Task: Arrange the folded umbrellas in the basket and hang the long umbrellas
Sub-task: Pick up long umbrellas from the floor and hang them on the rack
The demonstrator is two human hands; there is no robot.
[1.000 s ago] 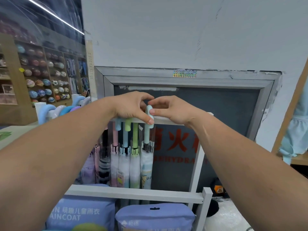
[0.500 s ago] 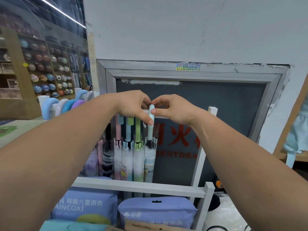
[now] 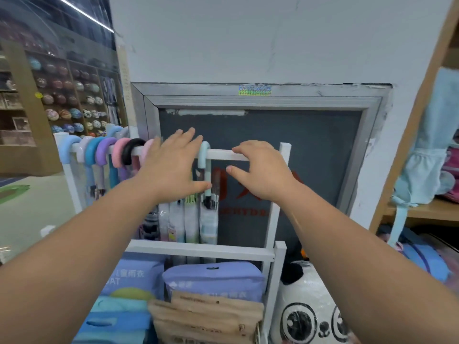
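White wall point(image 3: 248, 40) backs a dark panel point(image 3: 298, 150) in a grey frame. Before it stands a white rack point(image 3: 272, 219), with long umbrellas point(image 3: 101, 152) hung by curved handles along its top rail point(image 3: 223, 154). Mint umbrella point(image 3: 207, 175) hangs hooked there, rightmost in the row, between both hands. Left hand point(image 3: 171, 167): fingers spread straight, thumb tip at the mint shaft, grasping nothing. Right hand point(image 3: 260, 170): fingers relaxed, tips on the rail, grasping nothing.

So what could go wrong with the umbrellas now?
The mint umbrella hangs by its hook on the white rail, and the left hand has its thumb right at the shaft; a bump might swing it or lift it off. The other umbrella handles sit packed together, so a nudge may knock several. The right hand rests fingertips on the rail; leaning could shake it.
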